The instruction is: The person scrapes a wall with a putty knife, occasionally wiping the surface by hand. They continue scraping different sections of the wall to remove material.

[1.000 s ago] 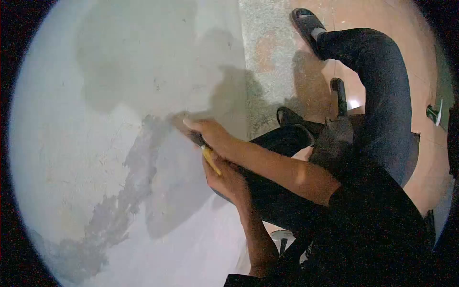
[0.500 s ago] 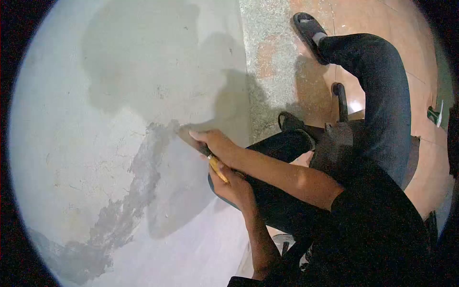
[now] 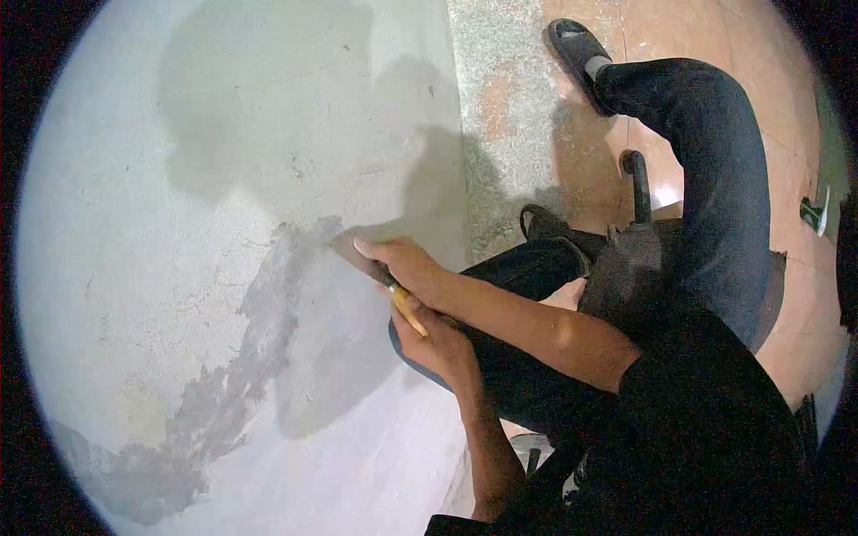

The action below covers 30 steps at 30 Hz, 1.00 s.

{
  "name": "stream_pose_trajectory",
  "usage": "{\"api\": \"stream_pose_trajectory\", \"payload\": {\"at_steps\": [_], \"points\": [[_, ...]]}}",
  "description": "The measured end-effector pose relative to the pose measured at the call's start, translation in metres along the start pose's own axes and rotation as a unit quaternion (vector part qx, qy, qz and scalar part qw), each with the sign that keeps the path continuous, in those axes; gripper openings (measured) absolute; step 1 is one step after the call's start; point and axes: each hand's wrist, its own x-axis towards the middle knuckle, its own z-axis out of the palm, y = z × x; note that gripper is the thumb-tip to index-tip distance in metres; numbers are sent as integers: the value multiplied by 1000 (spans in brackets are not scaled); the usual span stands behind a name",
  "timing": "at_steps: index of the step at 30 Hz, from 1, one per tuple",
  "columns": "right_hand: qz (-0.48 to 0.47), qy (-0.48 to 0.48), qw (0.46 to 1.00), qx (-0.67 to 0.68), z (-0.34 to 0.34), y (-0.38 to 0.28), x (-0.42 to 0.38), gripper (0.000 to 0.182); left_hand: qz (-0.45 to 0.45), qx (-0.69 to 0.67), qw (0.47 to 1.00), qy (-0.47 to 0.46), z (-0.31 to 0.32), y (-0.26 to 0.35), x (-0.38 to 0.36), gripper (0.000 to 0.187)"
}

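A putty knife [image 3: 362,260] with a dark flat blade and a yellow handle leans over the wall [image 3: 223,295], its blade tip overlapping the end of a grey damp-looking patch [image 3: 259,330]. Wrapped round the yellow handle is my left hand [image 3: 440,351]. My right hand [image 3: 409,270] is closed on the blade near the handle, with the thumb laid along the blade and the other fingers mostly hidden behind. The grey patch runs from the blade toward the lower left of the view, ragged along its edge.
Along the wall's foot runs a speckled floor strip [image 3: 500,89], then orange tiles [image 3: 715,36]. My bent legs in dark trousers [image 3: 724,134] and a dark sandal [image 3: 576,62] are close by. A green and white object [image 3: 813,214] lies at the far right.
Both hands and the putty knife have shifted very slightly upward in the view. The grip of each hand is unchanged.
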Motion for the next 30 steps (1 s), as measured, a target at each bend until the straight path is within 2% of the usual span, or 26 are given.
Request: {"api": "stream_pose_trajectory", "payload": {"at_steps": [2,3,4,6,8,10,11,12,14,15,18,19,20,22,23,24,26,27,28,30], "points": [[17,-9,999,-26,1,0,-1,42,-6,3,1000,-5,-3,3,1,33],[-21,-7,1000,-15,0,-3,3,42,-36,57,997,-27,-6,6,7,31],[-18,-11,1000,-15,1,-8,5,42,-36,59,997,-23,-2,3,12,31],[-2,28,999,21,-1,-15,8,43,41,7,999,-30,5,-4,18,30],[-35,8,999,-16,-2,-9,6,43,34,-2,999,-17,7,-1,11,30],[-47,22,998,-43,0,-6,6,42,-21,-72,997,-15,5,-1,9,28],[10,25,999,25,4,-22,0,42,-20,-56,997,-43,3,6,13,30],[15,21,999,28,3,-25,3,42,-22,-51,998,-38,5,8,15,30],[-21,34,999,-35,0,-30,8,42,5,-41,998,-47,10,10,16,36],[-77,16,995,-65,1,-24,5,41,10,-33,999,-24,13,15,7,38],[-47,37,997,-57,11,-20,-6,40,-11,-119,993,8,9,-3,1,37],[-76,21,997,2,14,-11,10,41,35,-53,998,23,7,-7,9,40],[-71,17,997,5,12,-13,10,41,35,-47,998,29,3,-3,11,40],[-7,-46,998,-35,5,-33,0,42,-16,-8,999,-26,3,5,12,46],[-31,-40,997,-49,8,-31,-4,42,15,-40,999,7,8,3,7,45],[-33,-35,997,-51,14,-27,-6,42,14,-43,999,3,9,1,4,45],[-196,18,978,-65,28,-25,-7,40,8,-120,993,13,5,5,2,41],[-144,10,989,-31,27,-23,-5,39,17,-101,995,11,3,3,7,41],[-138,3,990,-28,22,-21,-4,39,18,-96,995,19,0,2,9,41],[-56,-33,997,-41,19,-43,-7,40,-11,-83,996,-18,1,7,16,46]]}}
